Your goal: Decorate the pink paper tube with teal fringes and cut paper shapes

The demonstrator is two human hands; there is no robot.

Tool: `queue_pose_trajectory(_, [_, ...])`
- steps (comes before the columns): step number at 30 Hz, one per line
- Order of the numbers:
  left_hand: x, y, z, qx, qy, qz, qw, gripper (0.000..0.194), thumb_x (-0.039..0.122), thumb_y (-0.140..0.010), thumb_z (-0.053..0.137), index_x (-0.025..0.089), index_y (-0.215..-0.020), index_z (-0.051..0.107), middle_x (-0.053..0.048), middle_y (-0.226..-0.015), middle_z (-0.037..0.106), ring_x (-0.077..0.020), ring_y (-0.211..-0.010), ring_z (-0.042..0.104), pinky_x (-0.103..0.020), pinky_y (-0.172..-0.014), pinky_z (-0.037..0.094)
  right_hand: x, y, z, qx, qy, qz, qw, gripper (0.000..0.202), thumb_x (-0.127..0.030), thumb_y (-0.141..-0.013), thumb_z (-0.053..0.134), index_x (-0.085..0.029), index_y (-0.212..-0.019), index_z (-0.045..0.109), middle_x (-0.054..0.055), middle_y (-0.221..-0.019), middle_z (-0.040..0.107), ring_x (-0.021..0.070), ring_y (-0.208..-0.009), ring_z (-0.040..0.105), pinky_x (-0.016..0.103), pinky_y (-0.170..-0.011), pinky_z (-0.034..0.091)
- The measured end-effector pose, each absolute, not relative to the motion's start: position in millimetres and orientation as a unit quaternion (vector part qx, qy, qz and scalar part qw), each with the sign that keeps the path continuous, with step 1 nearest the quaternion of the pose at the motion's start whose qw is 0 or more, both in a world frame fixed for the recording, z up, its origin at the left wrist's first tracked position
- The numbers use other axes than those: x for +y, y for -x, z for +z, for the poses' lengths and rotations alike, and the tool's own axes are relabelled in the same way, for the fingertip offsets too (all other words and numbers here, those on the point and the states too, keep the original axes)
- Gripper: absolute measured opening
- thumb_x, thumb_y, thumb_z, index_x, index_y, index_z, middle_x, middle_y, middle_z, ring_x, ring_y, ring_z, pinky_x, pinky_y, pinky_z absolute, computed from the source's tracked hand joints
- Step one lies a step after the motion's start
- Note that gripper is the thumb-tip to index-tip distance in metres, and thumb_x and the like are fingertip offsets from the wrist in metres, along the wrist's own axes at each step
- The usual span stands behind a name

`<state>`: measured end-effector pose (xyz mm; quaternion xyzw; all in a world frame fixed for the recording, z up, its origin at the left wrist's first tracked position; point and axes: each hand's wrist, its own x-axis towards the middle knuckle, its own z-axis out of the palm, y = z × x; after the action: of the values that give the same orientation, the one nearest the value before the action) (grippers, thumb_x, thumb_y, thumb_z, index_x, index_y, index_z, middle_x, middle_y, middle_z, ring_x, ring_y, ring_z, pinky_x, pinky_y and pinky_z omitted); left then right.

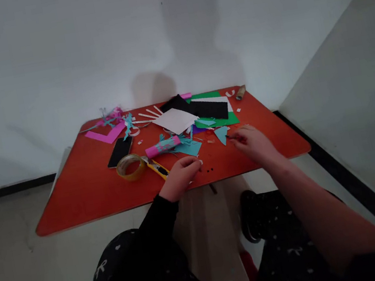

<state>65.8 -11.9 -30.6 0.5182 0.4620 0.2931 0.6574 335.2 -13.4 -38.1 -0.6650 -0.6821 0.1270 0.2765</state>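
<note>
Over the front of the table, my left hand (182,176) is closed, thumb and forefinger together at a small white piece (201,162). On the tabletop just right of those fingertips lie small black bits (210,170). My right hand (254,144) is closed too, with its fingertips beside a pointed light-blue paper scrap (222,134). Something small and dark shows at its fingertips, too small to name. Left of my left hand lies a yellow box cutter (158,167). Behind that is a pink tube with blue paper fringe (163,146).
The red table (88,196) stands against a wall. A tape roll (130,167) and a black phone (120,152) lie at left. Pink paper (107,135), white paper (175,120), black sheets (209,108), green paper (232,118) and a cardboard roll (240,93) lie toward the back.
</note>
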Motion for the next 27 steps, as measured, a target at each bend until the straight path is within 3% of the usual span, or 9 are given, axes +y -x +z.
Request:
queue_pose_trajectory(2, [-16.4,-70.8,-32.9,0.454,-0.541,0.299,0.642,0.033,0.048,-0.078,0.068,0.018,-0.072,0.057,0.005,-0.062,0.046,-0.0078,-0.054,0.039,-0.021,-0.052,0.029,-25.2,-308.7,-37.2,-0.685,0.577,0.252,0.366,0.024,-0.036,-0.092,0.058,-0.02,-0.102,0.074,0.01,-0.107,0.075,0.0214,-0.092,0.07,0.031,-0.074,0.055])
queue_pose_trajectory(5, [-20.5,-76.7,-32.3,0.435,-0.561,0.308,0.633,0.033,0.048,-0.079,0.068,0.017,-0.071,0.056,0.005,-0.063,0.046,-0.0082,-0.057,0.04,-0.021,-0.053,0.03,-39.8,-279.3,-36.9,-0.704,0.486,0.345,0.386,0.028,-0.034,-0.088,0.065,-0.021,-0.112,0.075,0.009,-0.113,0.076,0.0186,-0.088,0.072,0.028,-0.071,0.057])
queue_pose_trajectory(9, [-20.5,-82.0,-28.9,0.409,-0.566,0.302,0.649,0.037,0.051,-0.079,0.068,0.017,-0.073,0.057,0.006,-0.062,0.043,-0.0077,-0.056,0.037,-0.022,-0.053,0.028,-44.5,-270.3,-31.2,-0.718,0.463,0.348,0.386,0.025,-0.029,-0.087,0.065,-0.02,-0.106,0.077,0.008,-0.104,0.078,0.0167,-0.08,0.072,0.026,-0.068,0.055])
queue_pose_trajectory(13, [-18.2,-85.0,-25.1,0.395,-0.57,0.282,0.663,0.039,0.055,-0.08,0.069,0.017,-0.081,0.059,0.006,-0.067,0.046,-0.0074,-0.057,0.038,-0.021,-0.055,0.029,-42.9,-278.4,-23.5,-0.717,0.481,0.331,0.381,0.021,-0.029,-0.087,0.063,-0.02,-0.101,0.078,0.008,-0.102,0.079,0.0187,-0.085,0.072,0.027,-0.071,0.054])
queue_pose_trajectory(17, [-13.9,-87.7,-20.6,0.392,-0.613,0.251,0.638,0.036,0.053,-0.09,0.057,0.018,-0.084,0.057,0.003,-0.073,0.052,-0.0092,-0.061,0.045,-0.022,-0.059,0.035,-40.4,-290.8,-25.0,-0.703,0.518,0.314,0.372,0.02,-0.033,-0.089,0.065,-0.021,-0.099,0.078,0.007,-0.099,0.077,0.019,-0.085,0.069,0.028,-0.072,0.052])
queue_pose_trajectory(19, [-9.8,-89.8,-18.9,0.404,-0.698,0.221,0.548,0.034,0.05,-0.096,0.047,0.018,-0.085,0.057,0.0,-0.077,0.057,-0.0125,-0.068,0.051,-0.025,-0.065,0.041,-37.4,-298.4,-31.1,-0.712,0.534,0.294,0.348,0.019,-0.033,-0.089,0.066,-0.02,-0.098,0.078,0.007,-0.096,0.076,0.0178,-0.082,0.067,0.028,-0.071,0.051])
queue_pose_trajectory(23, [2.2,-99.9,-19.6,0.417,-0.867,0.073,0.264,0.031,0.035,-0.099,0.039,0.018,-0.091,0.064,-0.009,-0.096,0.071,-0.0216,-0.09,0.064,-0.033,-0.083,0.047,-30.1,-309.5,-48.7,-0.736,0.595,0.216,0.239,0.02,-0.028,-0.092,0.064,-0.019,-0.102,0.078,0.008,-0.098,0.073,0.0185,-0.089,0.064,0.028,-0.076,0.047])
queue_pose_trajectory(27, [14.2,-115.2,-25.9,0.438,-0.886,-0.067,0.137,0.036,0.03,-0.099,0.036,0.017,-0.102,0.07,-0.015,-0.107,0.075,-0.0262,-0.096,0.07,-0.036,-0.084,0.05,-25.5,-308.5,-60.7,-0.762,0.609,0.184,0.123,0.022,-0.024,-0.094,0.061,-0.021,-0.106,0.079,0.008,-0.102,0.069,0.0184,-0.091,0.064,0.027,-0.075,0.043])
